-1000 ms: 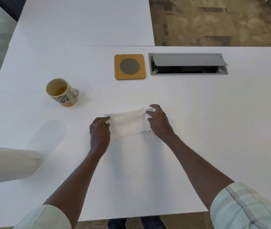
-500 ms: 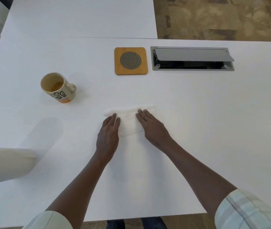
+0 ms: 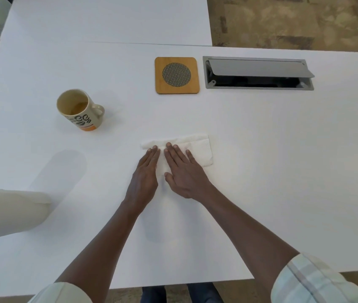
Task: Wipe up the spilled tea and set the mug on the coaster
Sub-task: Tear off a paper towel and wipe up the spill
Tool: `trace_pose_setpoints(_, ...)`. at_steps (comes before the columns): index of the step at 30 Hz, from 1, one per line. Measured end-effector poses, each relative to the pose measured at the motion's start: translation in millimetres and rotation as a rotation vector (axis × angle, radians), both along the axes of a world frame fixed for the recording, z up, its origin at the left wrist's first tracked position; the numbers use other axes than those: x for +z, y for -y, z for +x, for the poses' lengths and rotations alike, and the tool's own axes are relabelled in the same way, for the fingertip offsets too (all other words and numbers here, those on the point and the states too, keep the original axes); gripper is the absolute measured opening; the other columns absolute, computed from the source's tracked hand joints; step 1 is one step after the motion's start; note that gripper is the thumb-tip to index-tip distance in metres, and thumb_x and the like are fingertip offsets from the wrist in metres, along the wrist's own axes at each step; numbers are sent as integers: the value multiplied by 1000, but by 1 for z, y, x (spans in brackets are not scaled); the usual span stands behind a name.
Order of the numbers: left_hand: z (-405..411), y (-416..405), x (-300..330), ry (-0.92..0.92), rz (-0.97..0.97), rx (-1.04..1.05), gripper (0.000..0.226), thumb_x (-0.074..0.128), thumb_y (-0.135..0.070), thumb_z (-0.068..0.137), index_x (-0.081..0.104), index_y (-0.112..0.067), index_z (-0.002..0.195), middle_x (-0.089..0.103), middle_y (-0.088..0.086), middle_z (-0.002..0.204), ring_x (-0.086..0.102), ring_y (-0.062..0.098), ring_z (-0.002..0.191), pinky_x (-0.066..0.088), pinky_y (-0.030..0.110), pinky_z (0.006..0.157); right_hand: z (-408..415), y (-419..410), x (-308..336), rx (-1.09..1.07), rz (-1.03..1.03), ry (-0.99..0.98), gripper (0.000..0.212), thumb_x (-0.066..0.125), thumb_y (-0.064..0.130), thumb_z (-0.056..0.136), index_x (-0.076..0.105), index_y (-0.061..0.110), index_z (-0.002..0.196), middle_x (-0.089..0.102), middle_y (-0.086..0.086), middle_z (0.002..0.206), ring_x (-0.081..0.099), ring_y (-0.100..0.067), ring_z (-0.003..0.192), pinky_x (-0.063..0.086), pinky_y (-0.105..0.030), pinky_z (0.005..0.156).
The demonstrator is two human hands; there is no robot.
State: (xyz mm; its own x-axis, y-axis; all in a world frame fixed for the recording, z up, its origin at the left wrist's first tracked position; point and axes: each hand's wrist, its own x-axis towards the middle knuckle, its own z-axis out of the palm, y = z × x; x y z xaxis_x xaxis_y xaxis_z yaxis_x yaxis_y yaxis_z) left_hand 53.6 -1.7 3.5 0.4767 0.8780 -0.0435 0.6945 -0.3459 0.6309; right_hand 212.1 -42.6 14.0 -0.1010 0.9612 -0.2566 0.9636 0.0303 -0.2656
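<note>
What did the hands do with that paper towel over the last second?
Both hands let go of its ends: left hand and right hand now press flat on the paper towel, closer together. The mug and the coaster stayed put, apart on the table.

This looks like an office or meeting room. Plain white tables (image 3: pixel 261 149) are pushed together edge to edge, and a grey metal cable hatch (image 3: pixel 257 73) with its hinged lid propped open is set flush into the top. Mottled brown commercial carpet (image 3: pixel 294 20) covers the floor beyond.
</note>
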Motion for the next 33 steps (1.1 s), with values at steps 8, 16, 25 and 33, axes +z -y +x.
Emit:
trace_pose_setpoints(8,-5,-9,-2,99,-98,32,60,45,14,94,39,-5,151,37,8,160,32,20,150,23,11,114,-11,7,-5,148,4,39,67,28,38,99,0,17,156,-7,2,165,-7,-16,152,3,-49,123)
trace_pose_setpoints(16,-31,-11,-5,-27,-19,-4,51,51,-8,101,41,-9,151,29,4,164,20,15,153,26,32,120,-11,-2,0,-207,84,-139,70,42,43,98,17,8,153,-4,-10,164,-5,-22,152,7,-49,123)
trace_pose_setpoints(25,-54,-1,-23,-139,137,-54,48,41,-20,106,38,-15,153,25,2,165,17,19,155,14,33,125,-29,-22,-20,-646,100,-50,102,41,80,80,6,21,155,-12,-25,160,-13,-39,149,2,-52,121)
trace_pose_setpoints(33,-54,0,-26,-126,142,-11,49,37,-23,104,39,-14,153,28,3,163,19,15,154,15,30,125,-39,-22,-22,-575,225,-111,61,40,53,98,29,24,151,7,-9,164,5,-28,152,18,-45,120)
